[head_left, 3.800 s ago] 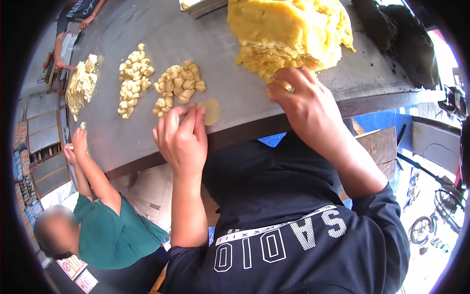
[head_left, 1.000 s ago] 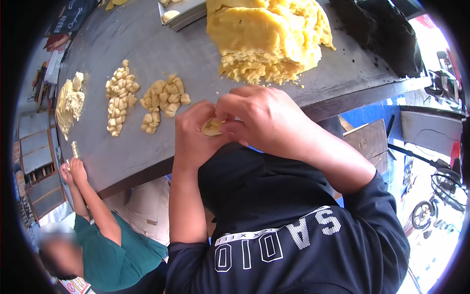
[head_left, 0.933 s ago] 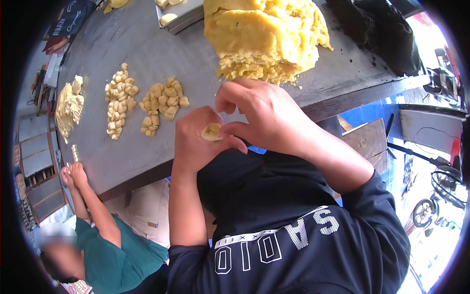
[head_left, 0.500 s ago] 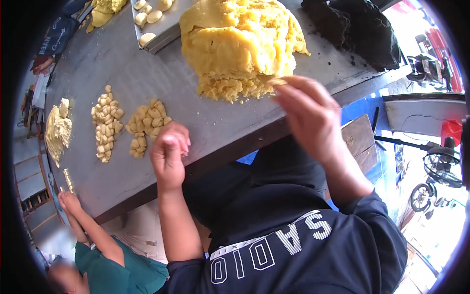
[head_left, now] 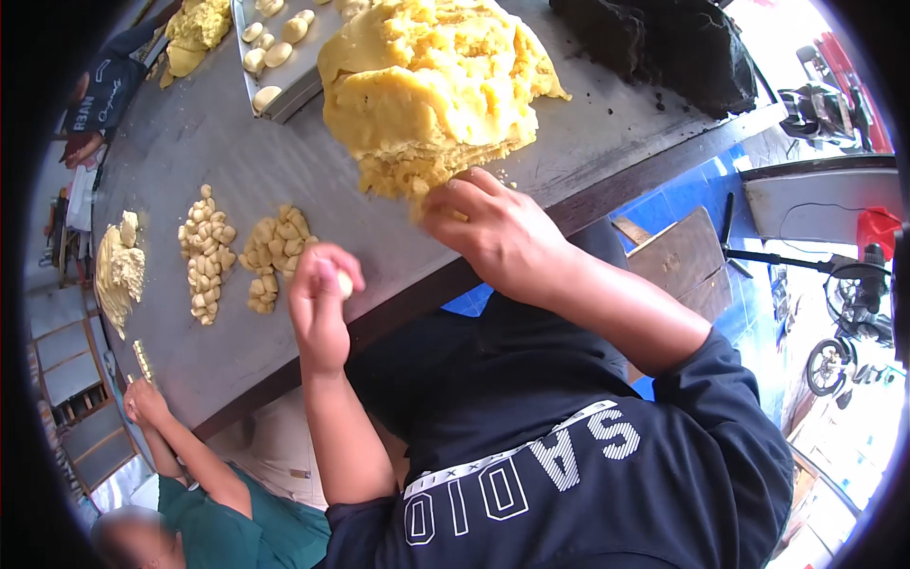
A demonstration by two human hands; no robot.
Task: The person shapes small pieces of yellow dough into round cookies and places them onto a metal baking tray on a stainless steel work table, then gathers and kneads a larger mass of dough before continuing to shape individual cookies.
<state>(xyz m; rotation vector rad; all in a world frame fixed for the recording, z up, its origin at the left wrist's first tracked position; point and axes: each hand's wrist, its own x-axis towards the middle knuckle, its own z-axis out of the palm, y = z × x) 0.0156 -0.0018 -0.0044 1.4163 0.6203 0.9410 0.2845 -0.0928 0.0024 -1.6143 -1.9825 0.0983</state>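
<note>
My left hand (head_left: 320, 299) is curled above the near edge of the table, thumb and fingers closed on a small pale dough piece (head_left: 345, 284), mostly hidden. My right hand (head_left: 498, 232) reaches to the crumbly lower edge of a large yellow paste mound (head_left: 427, 85). Its fingers are bent around a bit of yellow paste, part of which shows between them. Just beyond my left hand lies a cluster of small dough pieces (head_left: 275, 242). Another pile of dough pieces (head_left: 206, 251) sits farther left.
A metal tray (head_left: 289, 95) with pale dough balls stands behind the mound. At the far right lies a large dark mass (head_left: 664, 52). Dough lumps (head_left: 121, 270) rest at the table's left end, near a co-worker in a green shirt (head_left: 256, 522). Another person's sleeve (head_left: 100, 100) shows at far left.
My right hand has moved left and its fingers now work at the mound's crumbly lower edge. A pale dough piece has come into sight in my left hand. The view has shifted slightly.
</note>
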